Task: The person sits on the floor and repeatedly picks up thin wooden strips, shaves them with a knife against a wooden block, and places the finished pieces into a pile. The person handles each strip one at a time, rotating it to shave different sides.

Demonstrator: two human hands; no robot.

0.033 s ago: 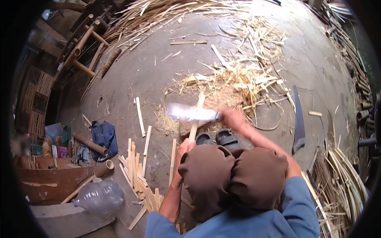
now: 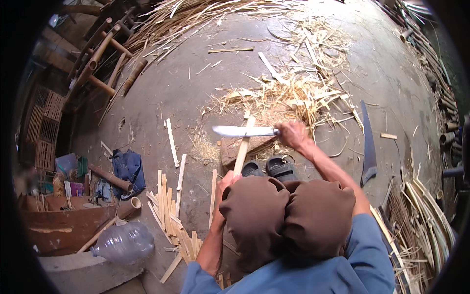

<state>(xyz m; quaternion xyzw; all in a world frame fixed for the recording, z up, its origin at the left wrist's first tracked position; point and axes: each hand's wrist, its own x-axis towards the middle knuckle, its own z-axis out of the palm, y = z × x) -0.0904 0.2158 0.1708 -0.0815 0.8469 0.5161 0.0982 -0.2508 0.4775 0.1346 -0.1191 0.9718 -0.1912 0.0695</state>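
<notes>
Strip (image 2: 243, 152) juts forward from left fingers (image 2: 228, 181) gripping it; right fingers (image 2: 291, 134) clench the knife (image 2: 245, 131).

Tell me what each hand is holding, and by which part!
The right hand holds a knife by its handle. The left hand holds a pale strip low down, beside the knee; its lower end is hidden.

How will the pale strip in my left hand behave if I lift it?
The pale strip will probably feel stiff, since it juts straight out of your left hand. It looks narrow and flat, so likely light and unlikely to roll.
</notes>
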